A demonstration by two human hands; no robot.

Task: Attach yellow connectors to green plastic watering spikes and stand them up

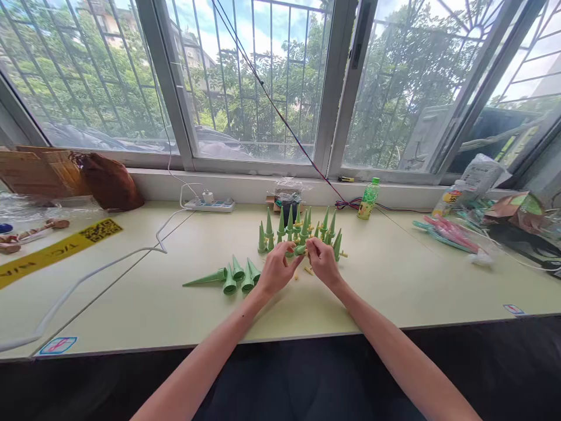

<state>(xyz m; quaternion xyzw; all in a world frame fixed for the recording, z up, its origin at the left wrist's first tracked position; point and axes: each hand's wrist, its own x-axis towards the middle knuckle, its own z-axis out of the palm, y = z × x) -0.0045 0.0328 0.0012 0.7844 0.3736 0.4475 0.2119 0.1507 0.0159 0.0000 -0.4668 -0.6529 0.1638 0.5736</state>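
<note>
My left hand (pixel 279 268) is closed around a green plastic cone (pixel 300 250), which lies tilted between the two hands. My right hand (pixel 323 260) pinches a small yellow peg at the cone's right end; fingers mostly cover it. Behind the hands, several green cones (pixel 269 223) stand upright in a cluster, some with yellow pegs poking out at the side. A loose yellow peg (pixel 308 271) lies on the table below the hands. Left of my left hand, several more green cones (pixel 229 280) rest in a group, one lying on its side with its point to the left.
The pale table (pixel 385 292) runs along a barred window. At the back are a power strip (pixel 210 205), a small box (pixel 287 193) in clear plastic and a green bottle (pixel 369 199). A white cable (pixel 127 252) crosses the left side. Plastic bags (pixel 453 234) lie at right.
</note>
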